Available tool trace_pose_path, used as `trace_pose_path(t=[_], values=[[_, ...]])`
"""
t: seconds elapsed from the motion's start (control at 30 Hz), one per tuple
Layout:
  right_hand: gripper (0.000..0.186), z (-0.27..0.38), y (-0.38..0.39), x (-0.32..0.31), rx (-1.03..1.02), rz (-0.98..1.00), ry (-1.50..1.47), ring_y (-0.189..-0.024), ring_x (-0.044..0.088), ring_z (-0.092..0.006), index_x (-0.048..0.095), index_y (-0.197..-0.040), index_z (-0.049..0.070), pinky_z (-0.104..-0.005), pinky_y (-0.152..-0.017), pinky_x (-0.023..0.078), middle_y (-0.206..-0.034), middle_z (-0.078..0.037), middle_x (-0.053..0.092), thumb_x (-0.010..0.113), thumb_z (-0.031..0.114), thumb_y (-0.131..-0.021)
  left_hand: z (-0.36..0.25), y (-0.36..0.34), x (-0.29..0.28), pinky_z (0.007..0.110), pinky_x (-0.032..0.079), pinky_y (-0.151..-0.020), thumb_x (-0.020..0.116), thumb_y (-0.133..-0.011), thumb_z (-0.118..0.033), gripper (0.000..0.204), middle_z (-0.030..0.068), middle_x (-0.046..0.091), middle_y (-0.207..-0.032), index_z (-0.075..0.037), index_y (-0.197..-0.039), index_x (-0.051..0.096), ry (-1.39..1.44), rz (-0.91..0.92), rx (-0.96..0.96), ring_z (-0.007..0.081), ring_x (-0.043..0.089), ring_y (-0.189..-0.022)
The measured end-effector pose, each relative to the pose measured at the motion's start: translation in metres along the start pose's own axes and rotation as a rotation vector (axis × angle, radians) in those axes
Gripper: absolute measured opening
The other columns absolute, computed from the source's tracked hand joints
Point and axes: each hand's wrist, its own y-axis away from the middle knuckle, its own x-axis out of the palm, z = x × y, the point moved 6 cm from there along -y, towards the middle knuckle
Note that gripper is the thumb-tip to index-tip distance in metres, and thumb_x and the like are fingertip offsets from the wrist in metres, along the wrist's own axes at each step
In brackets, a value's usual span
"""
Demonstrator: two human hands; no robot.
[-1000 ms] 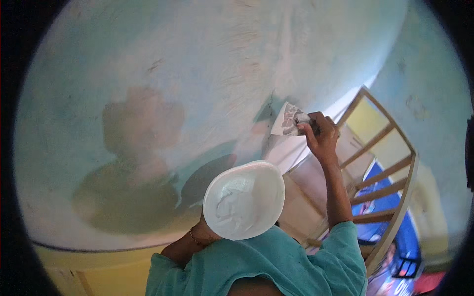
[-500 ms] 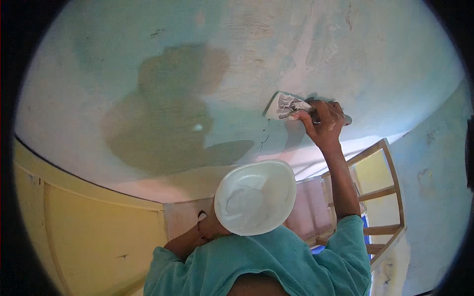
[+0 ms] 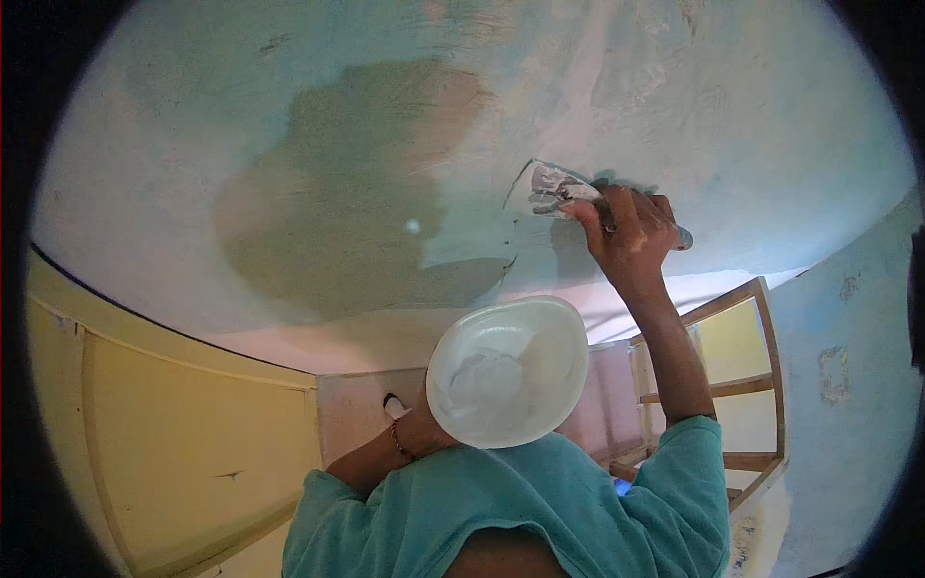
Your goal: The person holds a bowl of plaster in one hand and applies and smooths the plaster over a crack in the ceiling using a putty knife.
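Note:
My right hand [image 3: 631, 231] is closed round a putty knife [image 3: 554, 188] whose paste-smeared blade lies against the pale blue-green wall [image 3: 674, 96], beside some thin dark cracks. My left hand [image 3: 424, 429] holds a white, rounded plastic bowl [image 3: 544, 356] in front of my teal shirt, with white paste [image 3: 482, 380] inside. The bowl hides most of that hand's fingers. A shadow falls on the wall to the left of the knife.
A yellow panelled surface [image 3: 193, 433] runs along the left. A pinkish surface [image 3: 356, 405] lies behind the bowl. A wooden frame with crossbars [image 3: 776, 385] stands at the right, beside another pale blue wall [image 3: 848, 318] with scuffed patches.
The view has shifted, showing more yellow panel and less of the wooden frame. The knife blade sits higher and slightly further left; the bowl appears further right and slightly higher.

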Motion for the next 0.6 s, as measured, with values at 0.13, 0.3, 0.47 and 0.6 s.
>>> trace_pose_path(t=[0.13,0.3,0.47,0.6], values=[[0.031,0.0,0.001,-0.002,0.008,0.032,0.0,-0.048,0.056,-0.0168,0.052,-0.072,0.012,-0.0324,-0.052,0.038,-0.055,-0.001,0.057,0.069,0.037,-0.079,-0.005,0.0,-0.007,0.046,0.041,-0.101,0.042,-0.094,-0.035,0.044,0.0099,0.049,-0.129,-0.01,-0.13,0.043,-0.209,-0.021,0.091,0.0246,0.049,-0.117],[0.032,-0.002,0.006,-0.003,0.048,0.052,0.01,-0.048,0.056,-0.0168,0.051,-0.07,0.012,-0.0325,-0.05,0.037,-0.055,-0.001,0.057,0.069,0.037,-0.079,0.0,0.005,-0.003,0.046,0.041,-0.101,0.04,-0.095,-0.034,0.044,0.0098,0.048,-0.131,-0.01,-0.131,0.042,-0.044,-0.009,0.057,0.0246,0.048,-0.118],[0.031,0.003,0.007,-0.008,0.097,0.068,0.017,-0.046,0.056,-0.0194,0.055,-0.073,0.01,-0.0317,-0.052,0.042,-0.054,-0.003,0.057,0.071,0.035,-0.078,0.002,0.016,-0.003,0.046,0.041,-0.101,0.039,-0.096,-0.034,0.043,0.0097,0.048,-0.131,-0.01,-0.132,0.042,-0.157,-0.051,0.096,0.0246,0.047,-0.119],[0.032,0.002,0.014,-0.012,0.146,0.069,0.008,-0.046,0.056,-0.0196,0.055,-0.072,0.01,-0.0314,-0.052,0.042,-0.054,-0.004,0.058,0.071,0.036,-0.078,0.002,0.021,-0.008,0.046,0.04,-0.102,0.039,-0.096,-0.033,0.043,0.0096,0.047,-0.131,-0.01,-0.132,0.041,-0.231,-0.065,0.12,0.0246,0.047,-0.119]])
